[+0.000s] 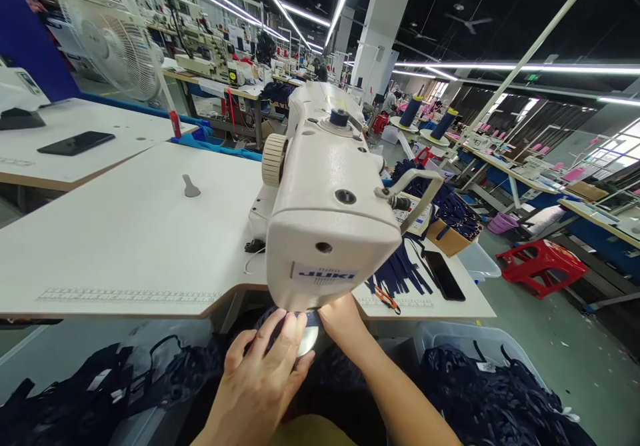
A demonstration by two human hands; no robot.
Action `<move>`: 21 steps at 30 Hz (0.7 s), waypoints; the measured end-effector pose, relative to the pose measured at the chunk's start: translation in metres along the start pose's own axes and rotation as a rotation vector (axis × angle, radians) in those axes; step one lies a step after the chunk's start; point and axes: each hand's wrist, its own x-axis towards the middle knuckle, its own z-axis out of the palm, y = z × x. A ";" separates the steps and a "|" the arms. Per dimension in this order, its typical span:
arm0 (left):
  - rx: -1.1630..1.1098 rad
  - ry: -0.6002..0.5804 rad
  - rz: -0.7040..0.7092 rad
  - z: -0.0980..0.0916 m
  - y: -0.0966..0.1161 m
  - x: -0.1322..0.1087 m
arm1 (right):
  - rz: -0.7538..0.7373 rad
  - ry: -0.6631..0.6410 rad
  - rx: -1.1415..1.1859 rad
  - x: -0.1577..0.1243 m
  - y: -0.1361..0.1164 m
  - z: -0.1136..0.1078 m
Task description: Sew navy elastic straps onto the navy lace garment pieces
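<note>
A white JUKI sewing machine [335, 233] fills the middle of the view, and its head hides the needle area. My left hand [265, 373] is just below the machine head, its fingers and thumb closed on a piece of navy fabric [313, 319]. From the other side, my right hand [343, 316] meets the same fabric, with fingers closed at its edge and partly hidden behind the head. Between the hands, a round, shiny metal part [307, 341] of the machine catches the light.
Navy straps [403, 273], orange snips [387, 299] and a phone [444, 276] lie on the table's right. A grey metal piece [191, 186] is on its left. Bins of navy garments [480, 393] flank me. A red stool [543, 266] stands right.
</note>
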 end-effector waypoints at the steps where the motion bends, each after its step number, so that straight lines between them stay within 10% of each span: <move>1: 0.005 -0.002 -0.004 0.000 0.000 0.000 | -0.004 0.002 0.003 0.000 -0.001 0.000; 21: -0.043 -0.103 0.072 -0.002 0.000 0.002 | 0.066 0.085 0.068 -0.001 -0.001 -0.002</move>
